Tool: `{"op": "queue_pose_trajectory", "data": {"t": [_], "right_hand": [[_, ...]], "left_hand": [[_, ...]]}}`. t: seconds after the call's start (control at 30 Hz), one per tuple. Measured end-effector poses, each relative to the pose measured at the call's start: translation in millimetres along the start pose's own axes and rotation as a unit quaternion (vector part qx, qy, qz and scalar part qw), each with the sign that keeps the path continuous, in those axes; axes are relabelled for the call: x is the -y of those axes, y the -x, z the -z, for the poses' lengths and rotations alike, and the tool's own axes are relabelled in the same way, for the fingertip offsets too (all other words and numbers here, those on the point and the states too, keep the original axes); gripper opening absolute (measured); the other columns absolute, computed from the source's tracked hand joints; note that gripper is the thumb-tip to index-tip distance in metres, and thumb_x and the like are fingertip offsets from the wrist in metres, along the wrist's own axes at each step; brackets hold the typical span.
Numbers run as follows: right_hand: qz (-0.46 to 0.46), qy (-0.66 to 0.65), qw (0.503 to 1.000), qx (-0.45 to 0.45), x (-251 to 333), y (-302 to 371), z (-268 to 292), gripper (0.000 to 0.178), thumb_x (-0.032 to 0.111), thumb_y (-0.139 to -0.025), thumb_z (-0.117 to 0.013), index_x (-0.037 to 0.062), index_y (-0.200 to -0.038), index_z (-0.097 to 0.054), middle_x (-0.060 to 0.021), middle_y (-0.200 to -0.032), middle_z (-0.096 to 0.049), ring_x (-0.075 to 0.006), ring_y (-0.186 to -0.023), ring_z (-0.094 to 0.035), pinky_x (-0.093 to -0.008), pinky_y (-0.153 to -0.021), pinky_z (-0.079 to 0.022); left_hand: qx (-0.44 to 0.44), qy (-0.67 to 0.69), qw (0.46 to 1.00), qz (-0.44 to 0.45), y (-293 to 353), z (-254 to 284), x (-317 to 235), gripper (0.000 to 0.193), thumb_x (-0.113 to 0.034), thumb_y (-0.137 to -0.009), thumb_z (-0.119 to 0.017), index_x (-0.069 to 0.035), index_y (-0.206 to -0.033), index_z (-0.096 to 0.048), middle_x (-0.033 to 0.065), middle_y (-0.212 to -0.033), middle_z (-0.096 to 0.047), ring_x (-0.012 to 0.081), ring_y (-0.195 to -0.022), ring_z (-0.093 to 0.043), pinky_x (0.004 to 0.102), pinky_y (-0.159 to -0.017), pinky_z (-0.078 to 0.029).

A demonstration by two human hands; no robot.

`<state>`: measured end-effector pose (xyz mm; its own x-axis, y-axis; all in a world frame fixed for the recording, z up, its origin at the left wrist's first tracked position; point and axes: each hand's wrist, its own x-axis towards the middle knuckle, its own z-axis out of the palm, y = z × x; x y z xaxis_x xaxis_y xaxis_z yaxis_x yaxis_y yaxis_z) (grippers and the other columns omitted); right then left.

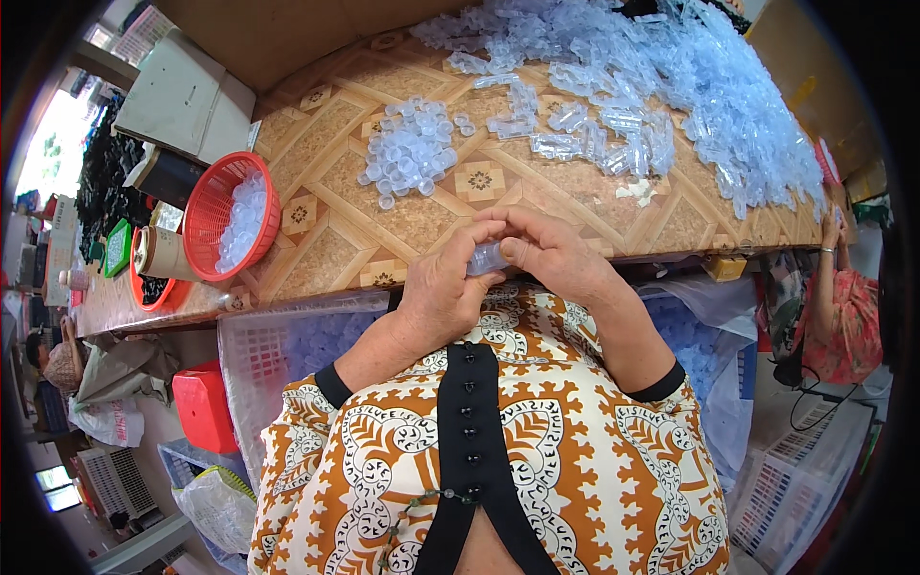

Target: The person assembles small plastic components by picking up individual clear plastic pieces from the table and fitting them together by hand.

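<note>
Close to the table's front edge, my left hand (446, 278) and my right hand (556, 254) close together around a clear plastic tube-like piece (487, 259). Fingers of both hands cover part of it. Beyond them on the patterned table (335, 220) lies a small heap of translucent round caps (410, 149). To the right of these caps, several clear plastic tubes (613, 134) lie loose, and a large pile of similar clear pieces (728, 105) spreads over the far right.
A red basket (196, 225) with translucent pieces stands at the table's left, beside a cardboard box (187, 96). Below the edge are lined crates of clear pieces (685, 335) and a red stool-like plastic object (204, 407). Another person (839, 307) is at the far right.
</note>
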<state>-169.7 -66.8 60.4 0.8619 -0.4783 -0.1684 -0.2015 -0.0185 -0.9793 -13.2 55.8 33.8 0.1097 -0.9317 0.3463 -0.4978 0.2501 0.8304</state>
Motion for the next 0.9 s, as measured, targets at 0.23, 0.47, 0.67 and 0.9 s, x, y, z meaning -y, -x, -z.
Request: {"op": "queue_pose_trajectory", "data": {"t": [0.23,0.47,0.67,0.9], "right_hand": [[-0.094,-0.069,0.993,-0.006,6,12,-12,0.026,0.005,-0.101,-0.052,0.004,-0.127,-0.058,-0.0058,-0.111,-0.064,-0.0131,-0.097,-0.061,-0.0296,-0.079,-0.056],[-0.038,0.032,0.998,-0.048,-2,12,-11,0.022,0.007,-0.101,-0.053,0.0047,-0.122,-0.059,-0.0066,-0.107,-0.064,-0.0135,-0.091,-0.06,-0.0286,-0.076,-0.054],[-0.115,-0.097,0.989,-0.008,14,2,-1,0.027,0.011,-0.104,-0.05,0.0048,-0.13,-0.055,-0.0055,-0.112,-0.063,-0.0135,-0.094,-0.063,-0.0295,-0.08,-0.057],[-0.031,-0.306,0.951,0.019,0,0,4,0.064,0.028,-0.095,-0.073,0.0048,-0.148,-0.045,-0.0065,-0.126,-0.06,-0.0143,-0.105,-0.063,-0.031,-0.092,-0.055]], "left_hand": [[0.006,-0.035,0.999,-0.034,2,1,-5,0.06,0.0,-0.081,-0.073,-0.01,-0.137,-0.051,0.0188,-0.125,-0.066,0.0403,-0.106,-0.068,0.0432,-0.081,-0.057],[-0.012,-0.055,0.995,-0.078,0,-7,-2,0.067,0.0,-0.08,-0.074,-0.011,-0.141,-0.049,0.0192,-0.127,-0.065,0.0408,-0.106,-0.068,0.0444,-0.083,-0.057],[0.01,0.03,0.996,0.078,-8,-5,-9,0.063,0.008,-0.083,-0.068,-0.008,-0.142,-0.051,0.0162,-0.12,-0.069,0.0263,-0.105,-0.07,0.0362,-0.089,-0.056],[-0.085,0.004,0.993,-0.076,-15,-7,0,0.049,0.01,-0.078,-0.064,-0.006,-0.124,-0.061,0.0172,-0.121,-0.066,0.0372,-0.112,-0.065,0.0427,-0.091,-0.054]]}}
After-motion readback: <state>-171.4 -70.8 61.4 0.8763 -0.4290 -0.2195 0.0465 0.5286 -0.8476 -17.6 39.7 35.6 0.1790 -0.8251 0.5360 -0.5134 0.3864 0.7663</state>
